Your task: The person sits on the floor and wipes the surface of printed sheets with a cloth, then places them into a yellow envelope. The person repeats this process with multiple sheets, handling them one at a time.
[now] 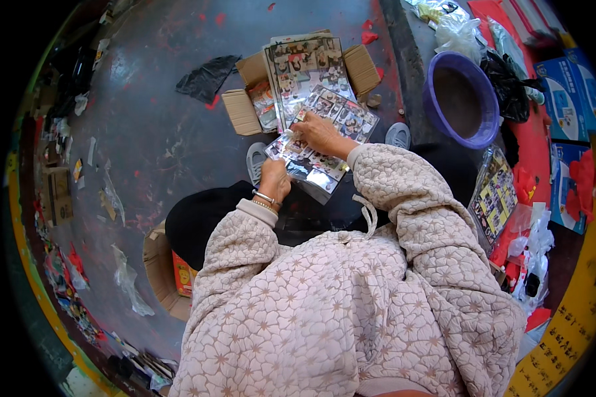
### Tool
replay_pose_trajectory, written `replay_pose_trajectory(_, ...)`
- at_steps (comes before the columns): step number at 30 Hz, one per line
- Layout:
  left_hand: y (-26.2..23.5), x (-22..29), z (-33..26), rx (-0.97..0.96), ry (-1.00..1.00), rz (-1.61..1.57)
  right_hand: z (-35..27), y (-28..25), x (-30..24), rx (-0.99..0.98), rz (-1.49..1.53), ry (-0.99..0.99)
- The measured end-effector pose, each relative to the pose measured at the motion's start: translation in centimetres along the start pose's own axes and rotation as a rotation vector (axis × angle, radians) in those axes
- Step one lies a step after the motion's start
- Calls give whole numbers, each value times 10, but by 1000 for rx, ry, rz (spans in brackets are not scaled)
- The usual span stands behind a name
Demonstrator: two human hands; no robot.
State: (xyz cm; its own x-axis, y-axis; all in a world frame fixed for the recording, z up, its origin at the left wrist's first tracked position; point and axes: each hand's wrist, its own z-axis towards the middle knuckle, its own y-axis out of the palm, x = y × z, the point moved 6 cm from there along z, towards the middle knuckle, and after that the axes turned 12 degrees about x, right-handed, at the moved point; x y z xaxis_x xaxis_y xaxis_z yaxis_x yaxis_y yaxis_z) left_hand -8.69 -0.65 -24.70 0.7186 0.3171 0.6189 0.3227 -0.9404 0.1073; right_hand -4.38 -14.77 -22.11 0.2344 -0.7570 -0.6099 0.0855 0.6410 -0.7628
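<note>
Holding a wrapped sheet (324, 142) over the open box (298, 83): my left hand (275, 177) pinches its near edge, my right hand (318, 132) presses flat to steady it.

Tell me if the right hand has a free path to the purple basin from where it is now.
Probably yes. The right hand rests on the sheet of picture cards, and the purple basin sits to its right on the floor, with only bare floor and a grey shoe between them.
</note>
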Motion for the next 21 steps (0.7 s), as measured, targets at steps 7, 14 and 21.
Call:
replay_pose_trajectory(7,-12,-3,5,128,71,62,36,-33,96,94,-479,163)
replay_pose_trajectory(14,-19,2,4,180,291,328,61,-54,69,251,-319,334)
replay_pose_trajectory(21,-20,3,-3,93,285,178,42,-3,50,39,-273,144)
